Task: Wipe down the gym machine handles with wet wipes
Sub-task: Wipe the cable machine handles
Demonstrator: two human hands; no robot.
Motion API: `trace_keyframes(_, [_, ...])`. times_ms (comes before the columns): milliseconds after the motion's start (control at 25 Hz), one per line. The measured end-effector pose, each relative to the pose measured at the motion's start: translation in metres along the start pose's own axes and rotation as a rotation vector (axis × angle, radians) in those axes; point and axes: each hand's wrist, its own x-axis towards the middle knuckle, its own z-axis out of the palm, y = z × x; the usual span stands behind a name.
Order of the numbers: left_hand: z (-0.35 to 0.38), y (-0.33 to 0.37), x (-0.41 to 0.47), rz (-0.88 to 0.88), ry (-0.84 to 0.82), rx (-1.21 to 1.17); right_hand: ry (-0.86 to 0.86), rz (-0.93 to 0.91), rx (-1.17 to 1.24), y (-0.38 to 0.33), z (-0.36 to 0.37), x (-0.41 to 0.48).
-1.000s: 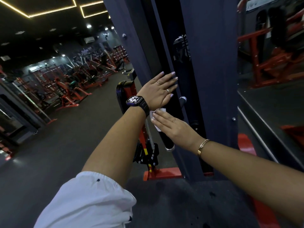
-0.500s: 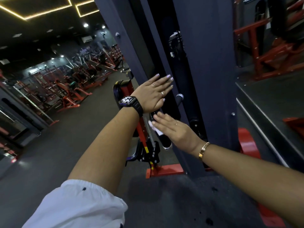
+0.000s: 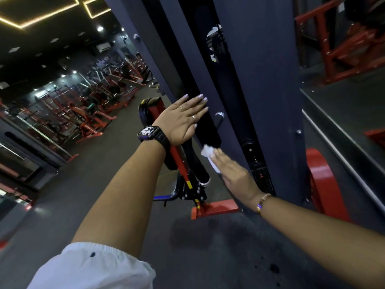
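Partly hidden — wipe under R hand

Left hand flat on the black handle, right hand flat, pressing the white wipe at its lower end.

Dark gym floor, ceiling light strips

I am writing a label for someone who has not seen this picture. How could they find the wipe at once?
Find the tall dark grey column in the middle of the view. Low on it lies the right hand, fingers straight, and the wipe peeks out from under its fingertips. It is the only small, white, crumpled thing among black and grey parts.
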Motion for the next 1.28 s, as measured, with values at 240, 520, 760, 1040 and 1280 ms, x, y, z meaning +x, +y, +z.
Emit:
trace_keyframes(240, [-0.001,0.005,0.004,-0.012,-0.009,-0.054,0.135,0.090,0.128,-0.045,0.029,0.036])
trace_keyframes(520, [0.002,0.003,-0.001,-0.032,-0.027,-0.035,0.098,0.354,0.260,-0.040,0.036,-0.039])
trace_keyframes(760, [0.000,0.007,0.006,-0.023,0.013,-0.102,0.206,0.544,0.505,-0.064,0.020,0.056])
trace_keyframes(1040, [-0.002,0.007,0.005,-0.037,0.014,-0.141,-0.078,0.898,0.451,-0.019,0.035,-0.033])
trace_keyframes(1280, [-0.002,0.009,0.008,-0.033,0.008,-0.166,0.139,1.687,1.438,-0.023,0.017,-0.001])
